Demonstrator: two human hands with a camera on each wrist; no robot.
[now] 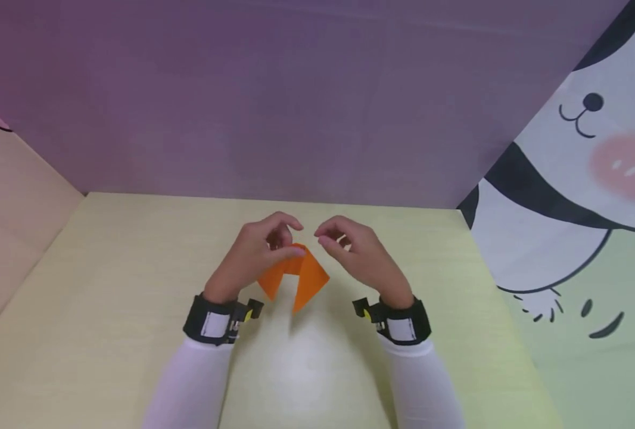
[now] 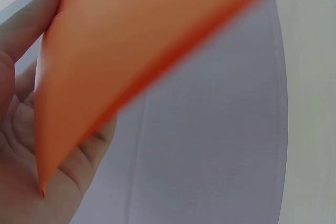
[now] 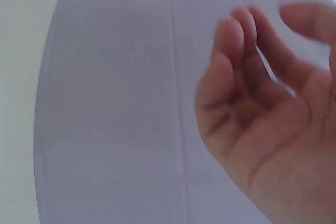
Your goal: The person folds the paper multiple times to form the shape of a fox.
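Observation:
A folded piece of orange paper (image 1: pixel 312 281) hangs above the table in the head view, with two pointed flaps spread downward. My left hand (image 1: pixel 258 250) pinches its upper part, the thumb lying across the near face and the other fingers behind it. In the left wrist view the orange paper (image 2: pixel 121 45) fills the upper left, one corner pointing down over the palm. To the right of the paper is my right hand (image 1: pixel 364 249), raised with loosely curved fingers and holding nothing. The right wrist view shows that hand (image 3: pixel 273 124) with a gap between thumb and fingertips.
The pale wooden table (image 1: pixel 108 286) lies under both hands. A purple wall panel (image 1: pixel 296 107) rises behind its far edge. On the right stands a wall with a printed panda (image 1: pixel 553 179), and a pale wall (image 1: pixel 17 220) borders the left side. Both wrists wear black straps (image 1: pixel 405 325).

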